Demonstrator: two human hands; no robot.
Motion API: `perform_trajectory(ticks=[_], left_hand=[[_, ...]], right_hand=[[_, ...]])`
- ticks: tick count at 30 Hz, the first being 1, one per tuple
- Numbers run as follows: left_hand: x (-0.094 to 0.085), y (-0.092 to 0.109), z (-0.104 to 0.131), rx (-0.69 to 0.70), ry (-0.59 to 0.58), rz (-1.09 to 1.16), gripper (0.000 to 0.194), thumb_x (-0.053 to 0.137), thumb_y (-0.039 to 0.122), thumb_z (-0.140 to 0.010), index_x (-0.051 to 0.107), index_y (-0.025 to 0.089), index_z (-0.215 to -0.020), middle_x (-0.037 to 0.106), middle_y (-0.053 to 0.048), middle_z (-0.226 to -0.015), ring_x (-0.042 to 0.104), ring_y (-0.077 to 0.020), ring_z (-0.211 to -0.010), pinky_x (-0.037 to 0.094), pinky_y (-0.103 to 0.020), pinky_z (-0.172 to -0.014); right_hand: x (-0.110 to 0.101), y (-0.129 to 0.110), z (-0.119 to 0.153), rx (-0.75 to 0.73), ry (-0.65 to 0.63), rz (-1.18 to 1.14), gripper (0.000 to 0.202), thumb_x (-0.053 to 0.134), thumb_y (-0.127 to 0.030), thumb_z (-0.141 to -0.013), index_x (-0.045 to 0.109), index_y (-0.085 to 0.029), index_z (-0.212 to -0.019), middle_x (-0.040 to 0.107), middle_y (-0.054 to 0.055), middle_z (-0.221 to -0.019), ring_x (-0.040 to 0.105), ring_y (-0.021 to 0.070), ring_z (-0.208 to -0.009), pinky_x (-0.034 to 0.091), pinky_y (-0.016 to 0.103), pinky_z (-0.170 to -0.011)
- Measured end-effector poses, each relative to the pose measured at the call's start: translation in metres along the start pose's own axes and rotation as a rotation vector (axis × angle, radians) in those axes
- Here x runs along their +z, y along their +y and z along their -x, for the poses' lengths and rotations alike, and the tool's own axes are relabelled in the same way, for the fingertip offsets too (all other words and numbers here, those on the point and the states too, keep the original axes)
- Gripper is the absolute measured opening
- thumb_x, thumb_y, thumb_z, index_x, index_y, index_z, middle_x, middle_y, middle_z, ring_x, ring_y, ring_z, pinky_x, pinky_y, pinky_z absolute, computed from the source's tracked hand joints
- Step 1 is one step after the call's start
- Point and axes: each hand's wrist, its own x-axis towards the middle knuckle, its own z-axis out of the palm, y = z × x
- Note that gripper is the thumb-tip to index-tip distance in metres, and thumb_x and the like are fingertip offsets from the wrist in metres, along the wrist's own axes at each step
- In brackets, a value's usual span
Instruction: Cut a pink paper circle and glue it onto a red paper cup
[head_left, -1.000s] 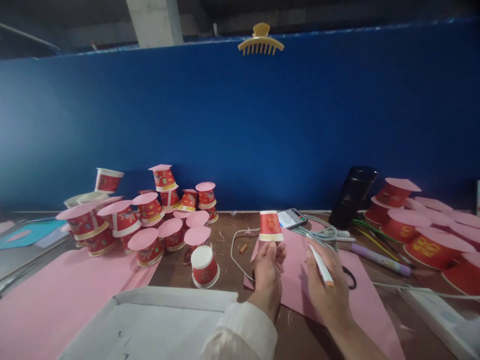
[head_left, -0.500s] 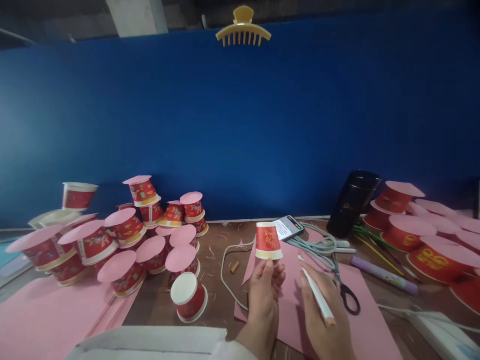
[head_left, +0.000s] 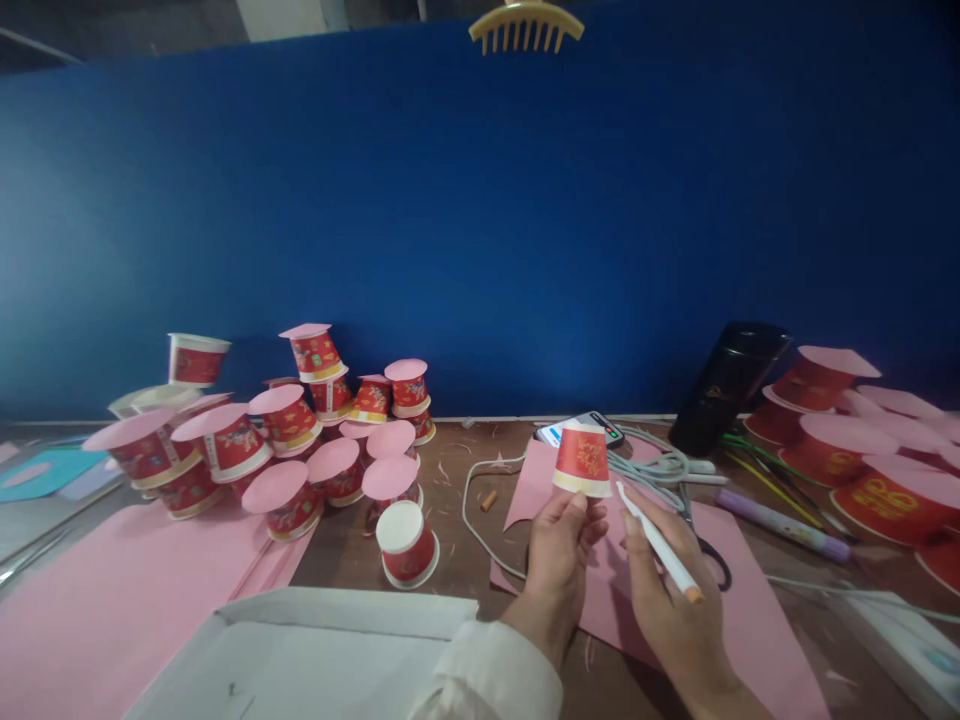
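My left hand [head_left: 562,560] holds a red paper cup [head_left: 583,458] upside down by its rim, fingers pressed round the yellow-and-white edge. Just to the right, my right hand [head_left: 675,590] grips a white pen [head_left: 660,545] with an orange end, its thin tip pointing up towards the cup. Cut pink paper [head_left: 622,610] lies under both hands. A phone [head_left: 606,430] with a lit screen rests behind the cup, beside a coiled grey cable [head_left: 664,468]. Black scissors [head_left: 716,566] are partly hidden behind my right hand.
Stacked red cups [head_left: 277,415] topped with pink discs stand at the left. More cups [head_left: 892,495] stand at the right, near a black bottle [head_left: 724,390] and a purple tube [head_left: 784,525]. A white box [head_left: 330,650] sits in front, and pink sheets [head_left: 150,600] lie left.
The view has shifted, so most things appear further right and much of the table slightly higher. More of the white box shows. Both hands keep hold of the cup and pen.
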Motion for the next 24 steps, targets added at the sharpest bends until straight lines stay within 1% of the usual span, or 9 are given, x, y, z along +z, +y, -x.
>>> perform_trajectory(ticks=[5, 8, 11, 14, 16, 19, 22, 24], left_hand=[[-0.0009, -0.0017, -0.0015, 0.015, -0.049, 0.019, 0.042, 0.09, 0.037, -0.058, 0.073, 0.009, -0.083, 0.068, -0.006, -0.075, 0.063, -0.0112, -0.069, 0.051, -0.022, -0.069], [-0.001, -0.0015, -0.002, 0.035, -0.063, 0.025, 0.041, 0.09, 0.036, -0.059, 0.073, 0.01, -0.085, 0.068, -0.006, -0.077, 0.063, -0.0116, -0.071, 0.049, -0.022, -0.069], [-0.0005, -0.0003, -0.0009, 0.042, -0.087, 0.022, 0.039, 0.088, 0.037, -0.061, 0.072, 0.01, -0.085, 0.069, -0.007, -0.081, 0.064, -0.0125, -0.075, 0.049, -0.023, -0.072], [0.0, 0.0006, 0.0004, 0.043, -0.098, 0.023, 0.041, 0.089, 0.038, -0.058, 0.071, 0.01, -0.082, 0.069, -0.007, -0.081, 0.063, -0.0134, -0.075, 0.048, -0.025, -0.074], [0.0002, 0.0005, 0.0008, 0.046, -0.099, 0.03, 0.042, 0.09, 0.038, -0.056, 0.071, 0.01, -0.08, 0.067, -0.006, -0.078, 0.063, -0.0132, -0.074, 0.048, -0.025, -0.074], [0.0004, -0.0003, 0.0006, 0.055, -0.103, 0.029, 0.039, 0.089, 0.038, -0.056, 0.069, 0.01, -0.076, 0.064, -0.004, -0.073, 0.06, -0.011, -0.069, 0.046, -0.024, -0.072], [0.0007, -0.0002, 0.0006, 0.051, -0.106, 0.021, 0.039, 0.09, 0.038, -0.055, 0.069, 0.01, -0.074, 0.064, -0.003, -0.072, 0.059, -0.0109, -0.068, 0.046, -0.024, -0.072], [0.0009, 0.0003, 0.0009, 0.034, -0.098, 0.009, 0.041, 0.09, 0.039, -0.054, 0.07, 0.01, -0.076, 0.065, -0.004, -0.073, 0.06, -0.0117, -0.069, 0.047, -0.026, -0.074]], right_hand=[[-0.0013, -0.0032, -0.0047, -0.019, 0.019, 0.011, 0.032, 0.054, -0.022, -0.094, 0.061, -0.02, -0.125, 0.069, 0.011, -0.117, 0.067, 0.0247, -0.102, 0.054, 0.042, -0.088], [-0.0032, -0.0046, -0.0057, 0.012, 0.019, 0.023, 0.031, 0.053, -0.026, -0.094, 0.062, -0.02, -0.124, 0.07, 0.011, -0.114, 0.069, 0.0244, -0.097, 0.055, 0.042, -0.086], [-0.0048, -0.006, -0.0049, 0.071, 0.014, 0.027, 0.033, 0.053, -0.032, -0.095, 0.064, -0.021, -0.123, 0.072, 0.01, -0.104, 0.069, 0.0219, -0.082, 0.055, 0.041, -0.081], [-0.0064, -0.0077, -0.0043, 0.095, -0.019, 0.012, 0.033, 0.052, -0.038, -0.095, 0.067, -0.019, -0.118, 0.072, 0.007, -0.087, 0.066, 0.0189, -0.065, 0.055, 0.039, -0.075], [-0.0076, -0.009, -0.005, 0.087, -0.048, 0.019, 0.033, 0.051, -0.04, -0.095, 0.069, -0.019, -0.113, 0.071, 0.005, -0.076, 0.064, 0.0184, -0.061, 0.055, 0.037, -0.073], [-0.0089, -0.0105, -0.0069, 0.054, -0.07, 0.051, 0.032, 0.05, -0.041, -0.096, 0.071, -0.019, -0.106, 0.07, 0.004, -0.072, 0.067, 0.02, -0.068, 0.054, 0.035, -0.072], [-0.0084, -0.0103, -0.0086, 0.023, -0.06, 0.074, 0.029, 0.051, -0.04, -0.095, 0.07, -0.02, -0.104, 0.073, 0.007, -0.084, 0.07, 0.0217, -0.078, 0.054, 0.035, -0.075], [-0.0076, -0.009, -0.009, 0.01, -0.047, 0.08, 0.028, 0.051, -0.039, -0.095, 0.07, -0.02, -0.104, 0.074, 0.008, -0.093, 0.07, 0.0221, -0.081, 0.054, 0.036, -0.078]])
